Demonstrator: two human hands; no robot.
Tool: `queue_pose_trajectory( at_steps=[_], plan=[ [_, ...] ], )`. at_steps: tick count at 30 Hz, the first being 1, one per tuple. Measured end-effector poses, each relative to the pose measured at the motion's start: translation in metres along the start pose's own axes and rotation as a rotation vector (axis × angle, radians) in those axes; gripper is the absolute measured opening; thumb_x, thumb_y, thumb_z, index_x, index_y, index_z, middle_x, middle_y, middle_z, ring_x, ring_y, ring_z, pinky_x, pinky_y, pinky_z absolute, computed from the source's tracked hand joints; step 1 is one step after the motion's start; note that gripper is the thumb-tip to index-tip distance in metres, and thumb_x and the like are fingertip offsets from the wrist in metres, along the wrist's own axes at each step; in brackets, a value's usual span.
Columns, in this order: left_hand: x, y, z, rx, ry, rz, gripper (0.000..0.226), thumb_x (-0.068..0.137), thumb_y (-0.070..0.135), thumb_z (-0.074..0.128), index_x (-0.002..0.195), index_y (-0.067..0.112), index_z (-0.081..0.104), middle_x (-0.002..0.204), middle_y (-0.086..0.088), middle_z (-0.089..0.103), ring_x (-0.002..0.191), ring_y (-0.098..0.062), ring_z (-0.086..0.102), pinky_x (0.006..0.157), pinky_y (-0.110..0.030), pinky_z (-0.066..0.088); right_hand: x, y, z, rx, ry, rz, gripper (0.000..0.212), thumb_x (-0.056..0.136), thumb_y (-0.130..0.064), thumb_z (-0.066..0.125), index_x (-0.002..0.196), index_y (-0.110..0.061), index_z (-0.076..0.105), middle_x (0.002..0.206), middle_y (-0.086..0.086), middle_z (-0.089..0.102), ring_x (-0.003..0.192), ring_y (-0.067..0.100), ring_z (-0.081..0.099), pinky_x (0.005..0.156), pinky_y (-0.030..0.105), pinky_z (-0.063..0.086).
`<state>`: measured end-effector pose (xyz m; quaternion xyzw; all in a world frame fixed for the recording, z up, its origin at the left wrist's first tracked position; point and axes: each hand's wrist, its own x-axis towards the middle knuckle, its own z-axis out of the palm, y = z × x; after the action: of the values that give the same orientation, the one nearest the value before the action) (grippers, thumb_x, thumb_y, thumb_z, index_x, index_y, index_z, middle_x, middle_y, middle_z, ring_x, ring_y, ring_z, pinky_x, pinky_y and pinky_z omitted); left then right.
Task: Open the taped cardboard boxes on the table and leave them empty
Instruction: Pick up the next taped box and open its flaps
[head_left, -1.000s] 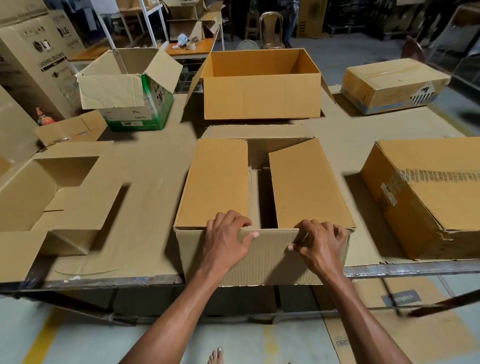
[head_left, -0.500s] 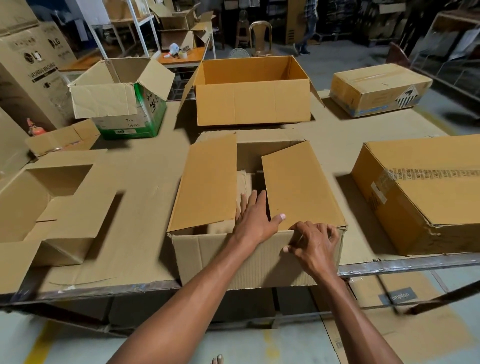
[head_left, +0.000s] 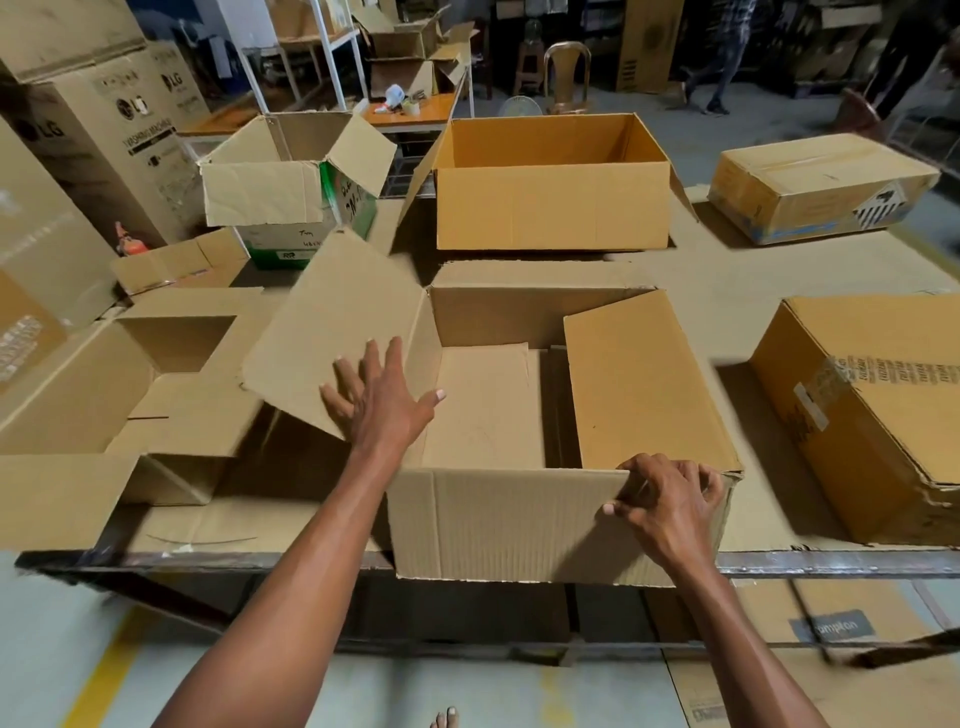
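Near box (head_left: 524, 525) sits at the table (head_left: 810, 564) front edge, overhanging it. Left hand (head_left: 382, 402), fingers spread flat, pushes the left flap (head_left: 332, 327) outward. Right hand (head_left: 670, 501) pinches the box's front flap by its right corner. Risk — the outward shove tips the overhanging box off the table; the right flap (head_left: 641, 379) lies unopened.

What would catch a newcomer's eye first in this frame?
The half-open cardboard box at the table's near edge: the left hand presses with spread fingers on its raised left flap, while the right hand pinches the near right corner, the right flap lying across the top. Next, the taped box at the right, closed, and the big open box behind.
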<state>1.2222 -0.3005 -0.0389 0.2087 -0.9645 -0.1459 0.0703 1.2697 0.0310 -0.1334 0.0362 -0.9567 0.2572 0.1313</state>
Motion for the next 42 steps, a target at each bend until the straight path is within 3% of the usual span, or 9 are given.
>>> queue_pose_trajectory(
  at_steps=[8,15,22,27,30,33,35,39,42],
  plan=[
    [-0.004,-0.027,0.022,-0.017,-0.241,-0.089,0.089,0.094,0.039,0.065,0.158,0.048,0.003,0.17,0.001,-0.005,0.15,-0.049,0.009,0.115,-0.06,0.027,0.004,0.0,0.0,-0.006,-0.014,0.003,0.041,0.065,-0.04,0.089,0.094,-0.032,0.06,0.098,-0.009,0.062,0.099,0.012,0.037,0.097,0.043,0.022],
    [-0.009,-0.03,0.037,-0.09,-0.282,-0.09,0.082,0.094,0.0,0.05,0.16,0.038,0.018,0.17,-0.001,0.005,0.149,-0.04,0.027,0.118,-0.052,0.033,0.003,-0.005,-0.005,-0.025,-0.015,0.005,0.041,0.064,-0.038,0.09,0.094,-0.028,0.064,0.097,-0.006,0.064,0.098,0.011,0.034,0.09,0.032,0.014],
    [-0.007,-0.035,0.036,-0.114,-0.26,-0.098,0.081,0.093,0.001,0.048,0.16,0.038,0.021,0.169,-0.004,0.016,0.137,-0.04,0.043,0.107,-0.045,0.042,0.003,-0.009,-0.009,-0.041,-0.05,0.022,0.04,0.064,-0.039,0.09,0.094,-0.029,0.064,0.096,-0.006,0.065,0.097,0.014,0.039,0.089,0.033,0.015],
    [-0.012,-0.036,0.035,-0.156,-0.241,-0.123,0.081,0.092,-0.002,0.047,0.159,0.039,0.024,0.168,-0.001,0.018,0.137,-0.039,0.042,0.107,-0.046,0.042,0.008,-0.024,-0.022,-0.192,-0.287,0.062,0.048,0.072,-0.044,0.083,0.115,-0.032,0.064,0.118,-0.003,0.066,0.115,0.022,0.048,0.103,0.044,0.022],
    [-0.012,-0.038,0.036,-0.172,-0.224,-0.117,0.08,0.092,0.0,0.047,0.158,0.039,0.026,0.168,-0.001,0.019,0.136,-0.039,0.044,0.105,-0.045,0.044,0.021,-0.057,-0.029,0.069,-0.33,0.033,0.046,0.079,-0.049,0.074,0.121,-0.036,0.063,0.127,-0.006,0.062,0.119,0.02,0.053,0.105,0.045,0.035],
    [-0.012,-0.039,0.036,-0.185,-0.217,-0.111,0.078,0.092,0.001,0.047,0.158,0.038,0.027,0.167,-0.002,0.021,0.135,-0.038,0.045,0.105,-0.045,0.045,0.036,-0.112,-0.017,0.388,-0.392,0.051,0.043,0.085,-0.046,0.072,0.123,-0.028,0.063,0.124,-0.004,0.065,0.111,0.016,0.06,0.093,0.036,0.05],
    [-0.013,-0.04,0.035,-0.189,-0.212,-0.111,0.077,0.091,0.001,0.047,0.158,0.036,0.028,0.167,-0.002,0.022,0.136,-0.039,0.044,0.105,-0.044,0.044,0.049,-0.138,0.005,0.402,-0.524,0.175,0.043,0.091,-0.051,0.065,0.123,-0.022,0.061,0.125,0.002,0.065,0.108,0.02,0.063,0.087,0.033,0.05],
    [-0.016,-0.048,0.034,-0.209,-0.2,-0.125,0.077,0.092,0.001,0.046,0.158,0.036,0.029,0.167,-0.002,0.021,0.138,-0.038,0.042,0.108,-0.045,0.041,0.071,-0.159,0.031,0.121,-0.77,0.282,0.053,0.095,-0.056,0.052,0.115,-0.007,0.06,0.124,0.013,0.062,0.11,0.031,0.061,0.087,0.036,0.046],
    [-0.017,-0.058,0.032,-0.221,-0.188,-0.139,0.077,0.092,0.0,0.046,0.157,0.037,0.029,0.168,-0.002,0.02,0.139,-0.037,0.042,0.11,-0.044,0.039,0.076,-0.167,0.023,0.012,-0.929,0.317,0.063,0.104,-0.048,0.042,0.144,0.0,0.047,0.152,0.015,0.045,0.14,0.035,0.04,0.113,0.042,0.03]
  ],
)
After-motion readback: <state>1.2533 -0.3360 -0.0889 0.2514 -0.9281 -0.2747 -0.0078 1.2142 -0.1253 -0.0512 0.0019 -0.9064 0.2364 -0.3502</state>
